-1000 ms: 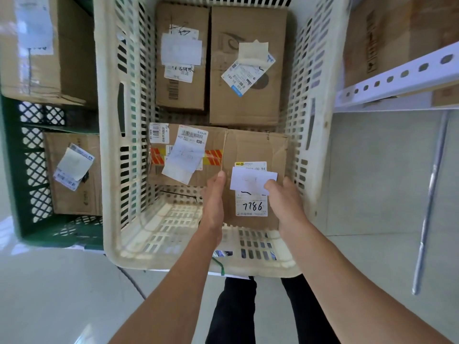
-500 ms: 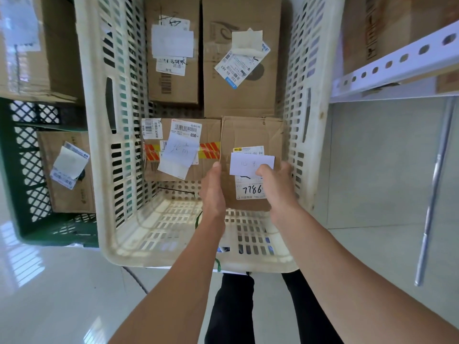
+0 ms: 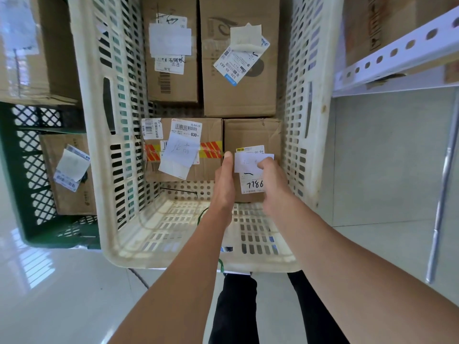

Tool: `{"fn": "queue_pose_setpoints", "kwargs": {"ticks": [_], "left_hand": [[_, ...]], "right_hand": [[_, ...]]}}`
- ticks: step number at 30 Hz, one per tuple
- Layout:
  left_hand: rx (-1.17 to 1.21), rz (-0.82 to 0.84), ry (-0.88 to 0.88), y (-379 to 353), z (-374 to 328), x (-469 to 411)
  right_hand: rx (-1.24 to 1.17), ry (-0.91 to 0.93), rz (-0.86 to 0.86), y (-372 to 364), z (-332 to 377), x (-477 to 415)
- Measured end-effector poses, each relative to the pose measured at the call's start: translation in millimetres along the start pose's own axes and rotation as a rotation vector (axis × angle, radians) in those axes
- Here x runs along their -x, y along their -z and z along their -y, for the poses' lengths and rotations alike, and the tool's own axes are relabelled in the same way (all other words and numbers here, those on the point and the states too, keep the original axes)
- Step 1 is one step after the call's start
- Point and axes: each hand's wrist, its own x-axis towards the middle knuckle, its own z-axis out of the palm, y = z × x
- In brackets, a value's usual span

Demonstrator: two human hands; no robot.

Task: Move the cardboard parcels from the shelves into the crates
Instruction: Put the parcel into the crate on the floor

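A white slatted crate (image 3: 119, 219) stands on the floor below me. Inside it, at the near right, is a small cardboard parcel (image 3: 250, 135) with a label reading 7786. My left hand (image 3: 224, 181) lies flat against its left side and my right hand (image 3: 274, 181) grips its right front, both holding it down in the crate. To its left lies a parcel with red-yellow tape (image 3: 208, 170). Two taller parcels fill the far end, one on the left (image 3: 171, 88) and one on the right (image 3: 238, 98).
A green crate (image 3: 22, 194) at the left holds one parcel (image 3: 72, 199), with a large box (image 3: 37, 58) above it. A white perforated shelf rail (image 3: 397, 55) and metal post (image 3: 442, 189) stand at the right, with boxes (image 3: 387, 23) on the shelf. My legs (image 3: 238, 311) are below the crate.
Both hands have pushed the 7786 parcel a little deeper into the white crate, up beside the taped parcel. The view has shifted slightly towards the crate.
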Motion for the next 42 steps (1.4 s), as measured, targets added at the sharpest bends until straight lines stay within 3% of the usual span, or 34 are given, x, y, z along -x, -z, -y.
{"fn": "queue_pose_setpoints", "kwargs": {"ticks": [10, 21, 28, 35, 42], "left_hand": [[-0.014, 0.045, -0.144, 17.9, -45.6, 72.1], [-0.116, 0.105, -0.414, 46.2, -174.0, 292.4], [-0.058, 0.114, -0.570, 34.0, -204.6, 413.1], [-0.108, 0.161, -0.671, -40.1, -199.5, 528.3], [-0.154, 0.241, -0.752, -166.9, -172.7, 596.4]], "right_hand": [[-0.010, 0.201, 0.148, 25.6, 22.8, 74.6], [-0.192, 0.595, 0.165, 67.6, 98.5, 315.4], [-0.319, 0.749, 0.175, 125.0, 108.9, 444.0], [-0.317, 0.915, 0.153, 239.0, 98.9, 541.0], [-0.396, 0.964, 0.130, 389.6, 88.5, 568.4]]}}
